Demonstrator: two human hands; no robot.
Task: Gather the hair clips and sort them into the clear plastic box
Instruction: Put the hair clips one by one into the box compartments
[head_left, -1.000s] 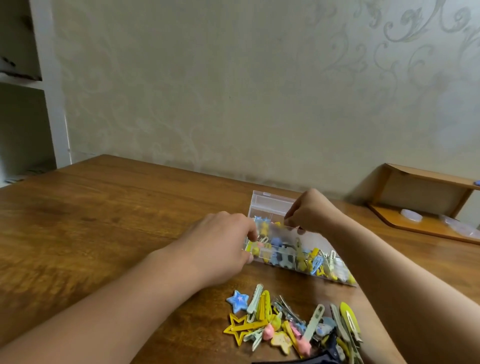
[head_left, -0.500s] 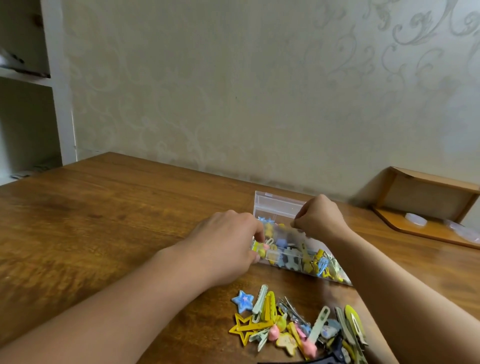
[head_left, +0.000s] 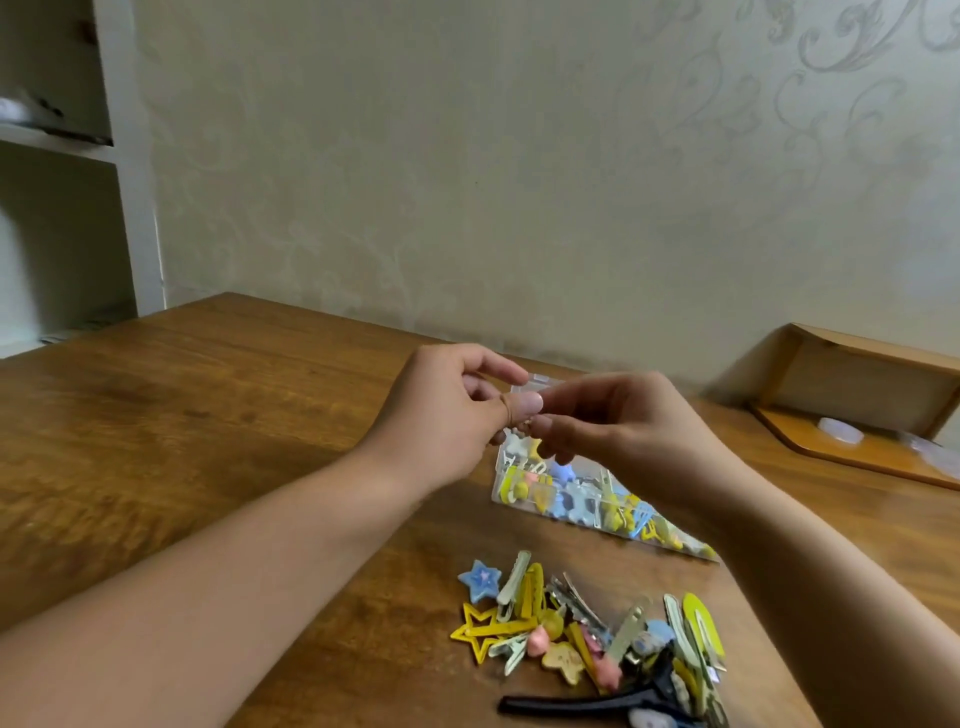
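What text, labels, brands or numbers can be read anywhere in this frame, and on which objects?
None: no readable text shows anywhere.
Clear plastic box: no label or print visible.
Loose hair clips: plain colours, no lettering.
Wall: only a swirl pattern.
Shelf items at far left: too blurred to tell.

Wooden table (head_left: 208, 415), white shelf (head_left: 130, 182), wooden tray (head_left: 857, 415) against wall
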